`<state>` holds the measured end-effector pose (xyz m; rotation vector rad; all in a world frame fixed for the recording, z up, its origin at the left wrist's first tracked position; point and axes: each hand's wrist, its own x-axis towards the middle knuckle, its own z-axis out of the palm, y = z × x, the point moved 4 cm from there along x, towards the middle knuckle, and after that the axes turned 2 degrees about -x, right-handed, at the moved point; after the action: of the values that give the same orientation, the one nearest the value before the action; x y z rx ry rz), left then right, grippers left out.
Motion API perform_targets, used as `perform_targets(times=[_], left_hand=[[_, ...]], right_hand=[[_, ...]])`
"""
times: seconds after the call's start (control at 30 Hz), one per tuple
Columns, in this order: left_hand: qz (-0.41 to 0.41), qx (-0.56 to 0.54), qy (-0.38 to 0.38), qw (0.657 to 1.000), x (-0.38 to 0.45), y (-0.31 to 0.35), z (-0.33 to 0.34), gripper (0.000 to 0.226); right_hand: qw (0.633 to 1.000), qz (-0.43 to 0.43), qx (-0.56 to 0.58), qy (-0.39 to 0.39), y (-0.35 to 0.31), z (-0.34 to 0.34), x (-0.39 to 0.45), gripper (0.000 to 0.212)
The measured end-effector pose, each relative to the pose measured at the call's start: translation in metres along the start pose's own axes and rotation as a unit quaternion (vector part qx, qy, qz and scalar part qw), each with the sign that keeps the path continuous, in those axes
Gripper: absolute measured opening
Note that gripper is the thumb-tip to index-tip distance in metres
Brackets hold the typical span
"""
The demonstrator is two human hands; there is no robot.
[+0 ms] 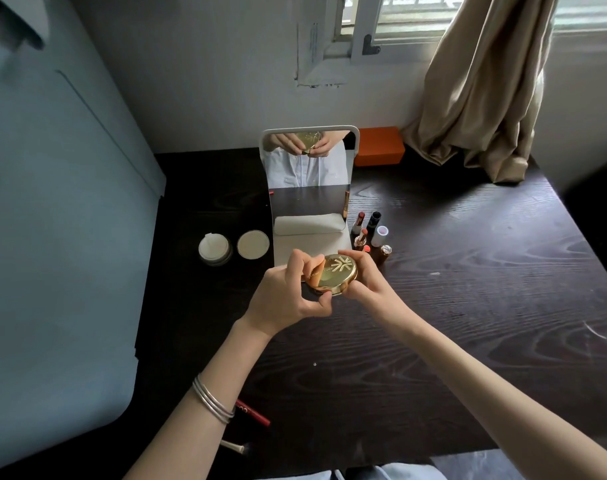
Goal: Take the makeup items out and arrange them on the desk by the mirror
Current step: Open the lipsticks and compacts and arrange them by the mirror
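Note:
A round gold compact is held in the air in front of the standing mirror. My left hand grips its left edge and underside. Its right side is held by the curled fingers of my right hand. The mirror reflects both hands and the compact. A white pouch lies on the mirror's base. To the right of the mirror several lipsticks stand upright in a cluster. Left of the mirror sit an open cream jar and its round lid.
The dark wooden desk stretches to the right. An orange box stands behind the mirror, beside a beige curtain. A red pencil and a makeup brush lie near the front left edge. A pale blue surface borders the left.

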<state>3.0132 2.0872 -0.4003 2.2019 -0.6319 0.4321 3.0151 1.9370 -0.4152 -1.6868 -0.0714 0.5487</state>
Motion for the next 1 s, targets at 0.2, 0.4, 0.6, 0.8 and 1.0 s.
perform_targets(times=[0.2,0.4,0.6,0.8,1.0], left_hand=[[0.067,0.056,-0.015,0.996,0.004,0.002,0.000,0.037],[0.073,0.066,-0.041,0.994,0.001,-0.001,0.005,0.036],[0.071,0.069,-0.060,0.993,0.001,-0.002,0.010,0.035],[-0.128,-0.076,-0.059,0.987,-0.011,-0.015,0.009,0.049],[-0.323,-0.377,-0.038,0.867,-0.026,-0.023,0.025,0.068]], right_hand=[[1.000,0.008,-0.001,0.006,0.010,0.002,-0.001,0.050],[1.000,0.025,-0.011,0.011,0.018,0.003,0.000,0.048],[0.999,0.030,0.007,0.010,0.021,0.007,0.000,0.065],[0.999,0.006,0.043,0.015,0.021,0.004,0.000,0.068],[0.997,-0.037,0.064,0.017,0.027,-0.002,-0.006,0.065]])
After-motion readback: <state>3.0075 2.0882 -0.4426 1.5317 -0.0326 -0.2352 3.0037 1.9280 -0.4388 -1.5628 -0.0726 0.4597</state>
